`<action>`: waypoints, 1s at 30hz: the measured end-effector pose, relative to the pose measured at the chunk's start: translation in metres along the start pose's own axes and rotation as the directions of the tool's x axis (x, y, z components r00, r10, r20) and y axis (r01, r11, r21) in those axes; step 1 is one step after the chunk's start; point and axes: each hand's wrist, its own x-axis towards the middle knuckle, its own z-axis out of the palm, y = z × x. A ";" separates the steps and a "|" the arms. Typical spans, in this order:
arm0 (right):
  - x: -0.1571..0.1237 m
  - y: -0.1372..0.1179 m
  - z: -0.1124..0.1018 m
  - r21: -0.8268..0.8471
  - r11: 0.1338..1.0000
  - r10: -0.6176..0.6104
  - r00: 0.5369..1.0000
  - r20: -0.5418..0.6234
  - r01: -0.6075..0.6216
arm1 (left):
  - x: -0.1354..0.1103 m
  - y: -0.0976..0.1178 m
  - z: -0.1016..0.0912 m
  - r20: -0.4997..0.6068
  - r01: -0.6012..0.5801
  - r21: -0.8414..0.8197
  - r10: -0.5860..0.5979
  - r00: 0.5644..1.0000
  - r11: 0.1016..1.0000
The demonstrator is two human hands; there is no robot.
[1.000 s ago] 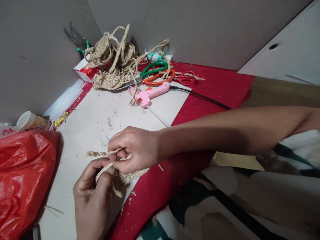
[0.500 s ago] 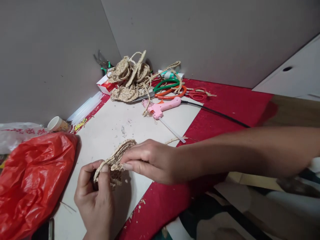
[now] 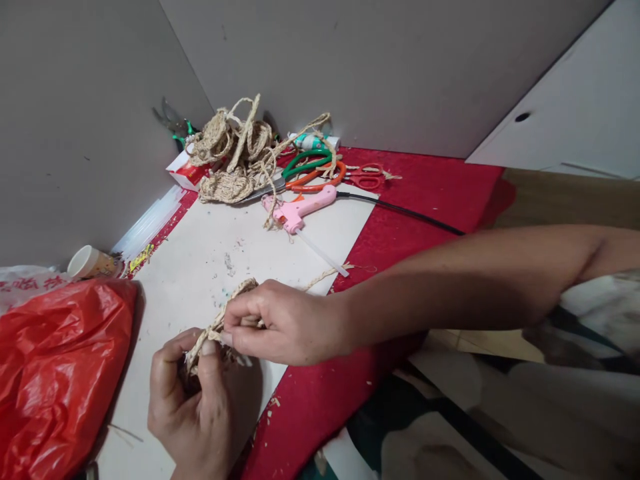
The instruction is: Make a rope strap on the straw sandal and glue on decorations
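Note:
A small coiled piece of straw braid (image 3: 225, 319) is held over the white board (image 3: 210, 260) near its front edge. My left hand (image 3: 197, 407) grips the lower end of the coil, thumb pressed on the braid. My right hand (image 3: 283, 323) reaches in from the right and pinches the coil's upper part with curled fingers. A loose tail of the braid (image 3: 327, 273) trails to the right behind my right hand. Most of the coil is hidden by the two hands.
A pile of straw braid (image 3: 235, 157) lies at the back corner with green and orange scissors (image 3: 310, 170), small red scissors (image 3: 367, 179) and a pink glue gun (image 3: 303, 205) with a black cord. A red plastic bag (image 3: 55, 367) and a paper cup (image 3: 93, 262) sit at the left.
My right hand has shifted from lying flat on the coil to pinching it with curled fingers. The left hand keeps its grip. The view has swung a little.

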 end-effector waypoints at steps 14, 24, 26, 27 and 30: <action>0.001 -0.001 -0.002 0.024 0.972 0.230 0.971 0.072 -0.232 | -0.003 -0.003 0.003 0.042 0.017 -0.051 -0.015 0.999 0.999; 0.001 0.000 0.007 0.464 0.755 0.406 0.886 0.222 -0.462 | -0.006 0.001 0.008 -0.028 -0.091 -0.050 0.089 0.996 0.995; 0.001 -0.001 0.007 0.482 0.738 0.406 0.882 0.241 -0.472 | -0.006 0.001 0.007 -0.008 -0.091 -0.041 0.091 0.996 0.995; 0.001 -0.001 0.006 0.492 0.729 0.404 0.880 0.251 -0.475 | -0.006 0.000 0.006 0.001 -0.100 -0.026 0.101 0.995 0.995; 0.000 -0.001 0.007 0.521 0.699 0.410 0.871 0.269 -0.490 | -0.007 -0.002 0.003 0.050 -0.142 0.035 0.140 0.989 0.989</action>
